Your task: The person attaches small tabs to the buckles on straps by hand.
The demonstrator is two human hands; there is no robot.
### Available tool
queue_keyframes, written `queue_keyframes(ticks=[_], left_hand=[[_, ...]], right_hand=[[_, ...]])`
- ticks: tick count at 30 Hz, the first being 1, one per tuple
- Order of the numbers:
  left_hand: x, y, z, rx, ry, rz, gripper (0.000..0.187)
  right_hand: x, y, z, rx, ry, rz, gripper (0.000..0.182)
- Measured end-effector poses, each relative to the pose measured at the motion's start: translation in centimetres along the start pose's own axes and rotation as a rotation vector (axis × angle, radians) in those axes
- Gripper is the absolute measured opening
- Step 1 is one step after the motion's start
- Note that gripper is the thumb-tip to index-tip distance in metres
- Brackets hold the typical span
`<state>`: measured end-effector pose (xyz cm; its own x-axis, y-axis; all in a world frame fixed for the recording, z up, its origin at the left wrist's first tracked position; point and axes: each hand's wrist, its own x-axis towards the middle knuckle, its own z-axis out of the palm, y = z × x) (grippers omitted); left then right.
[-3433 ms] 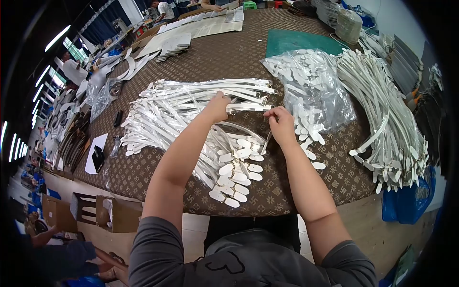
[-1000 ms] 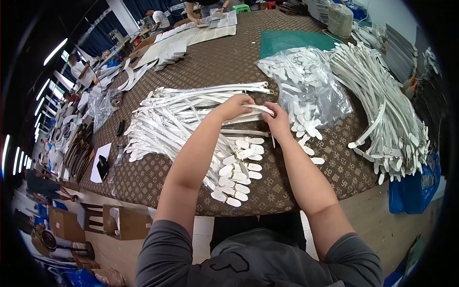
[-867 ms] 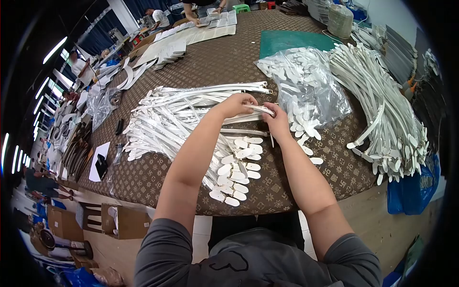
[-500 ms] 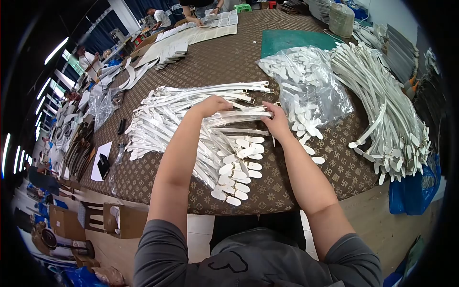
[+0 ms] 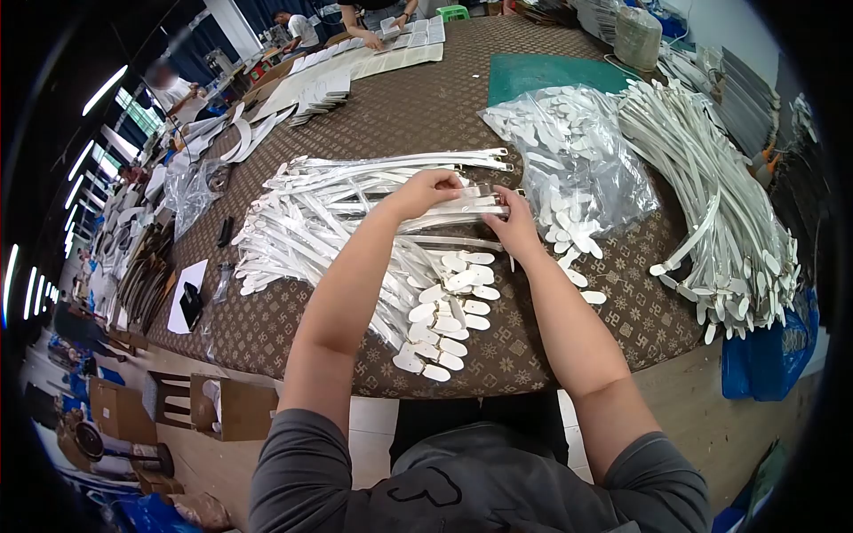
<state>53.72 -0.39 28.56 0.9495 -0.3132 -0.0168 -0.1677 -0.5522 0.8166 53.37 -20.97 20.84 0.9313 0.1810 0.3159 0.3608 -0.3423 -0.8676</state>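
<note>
A large pile of white straps in clear wrapping lies spread on the patterned tabletop, with metal buckles at its right ends and rounded white tabs at the front. My left hand pinches a white strap near its buckle end. Close by on the right, my right hand is closed round the buckle ends of a few straps. Beyond it lies a clear plastic bag of white tabs, some of them spilling out toward the front.
A long bundle of white straps hangs over the right side. A green mat lies behind the bag. At left are a black phone on white paper and a black object. Another person's hands work at the far edge.
My left hand has moved right and slightly away from me, toward the buckle ends near my right hand. My right hand has barely moved.
</note>
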Motion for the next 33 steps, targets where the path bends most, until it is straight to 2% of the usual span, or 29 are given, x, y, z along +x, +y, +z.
queue_keyframes(ticks=[5,8,9,12,13,15,16,18,19,21,22,23,24,25,26,28,29,30,32,33], left_hand=[[1.4,0.6,2.7,0.108,-0.052,0.016,0.031],[1.1,-0.3,4.0,0.248,0.070,0.382,0.034],[0.9,-0.3,4.3,0.249,0.066,0.382,0.034],[-0.4,1.1,5.3,0.739,0.257,0.459,0.041],[-0.6,1.4,5.4,0.735,0.257,0.457,0.041],[-0.6,2.0,5.5,0.511,0.254,0.240,0.039],[-0.6,2.3,5.5,0.398,0.251,0.133,0.038],[-1.4,2.8,4.6,0.285,0.295,0.117,0.036],[-2.1,2.9,3.8,0.176,0.338,0.098,0.034],[-3.1,2.5,2.6,0.068,0.382,0.078,0.032],[-3.6,2.1,2.3,-0.145,0.467,0.122,0.030],[-4.3,1.7,2.0,-0.360,0.550,0.165,0.028],[-4.9,1.4,1.7,-0.577,0.630,0.208,0.027],[-5.6,1.1,1.6,-0.579,0.636,0.209,0.027],[-6.3,0.8,1.5,-0.700,0.671,0.296,0.029],[-7.5,0.3,1.3,-0.944,0.729,0.479,0.033],[-7.9,0.1,1.3,-0.950,0.728,0.481,0.033],[-8.4,0.2,1.4,-0.983,0.735,0.468,0.035],[-9.2,0.5,1.7,-1.055,0.746,0.429,0.039],[-9.5,0.3,1.7,-1.069,0.738,0.416,0.039]], right_hand=[[0.2,0.2,-0.2,0.151,-0.009,0.048,0.056],[0.6,0.0,-0.6,0.192,0.001,0.033,0.056],[0.5,-0.4,-0.7,0.173,0.010,0.006,0.056],[-0.2,-1.6,-0.9,0.176,0.025,-0.050,0.054],[-0.3,-2.1,-1.0,0.197,0.036,-0.088,0.053],[-0.3,-3.2,-1.5,0.214,0.048,-0.129,0.052],[-0.4,-3.7,-1.9,0.392,0.061,-0.122,0.050],[-0.4,-4.4,-2.3,0.750,0.088,-0.109,0.045],[-0.1,-4.0,-2.5,0.749,0.087,-0.112,0.045],[0.8,-2.2,-3.8,0.430,0.193,-0.091,0.035],[1.1,-1.3,-4.1,0.270,0.243,-0.081,0.031],[1.1,-1.4,-4.1,0.270,0.241,-0.083,0.031],[0.9,-1.4,-4.0,0.139,0.138,-0.009,0.026],[0.6,-1.7,-3.9,0.007,0.033,0.063,0.021],[0.3,-1.9,-3.8,-0.126,-0.070,0.134,0.017],[-1.4,-3.1,-2.7,-0.256,-0.157,0.080,0.015],[-2.1,-4.0,-2.1,-0.384,-0.240,0.034,0.015],[-2.4,-5.1,-1.8,-0.391,-0.238,0.041,0.015],[-3.3,-6.6,-1.7,-0.279,-0.589,0.027,0.014],[-3.5,-6.5,-2.0,-0.285,-0.590,0.047,0.014]])
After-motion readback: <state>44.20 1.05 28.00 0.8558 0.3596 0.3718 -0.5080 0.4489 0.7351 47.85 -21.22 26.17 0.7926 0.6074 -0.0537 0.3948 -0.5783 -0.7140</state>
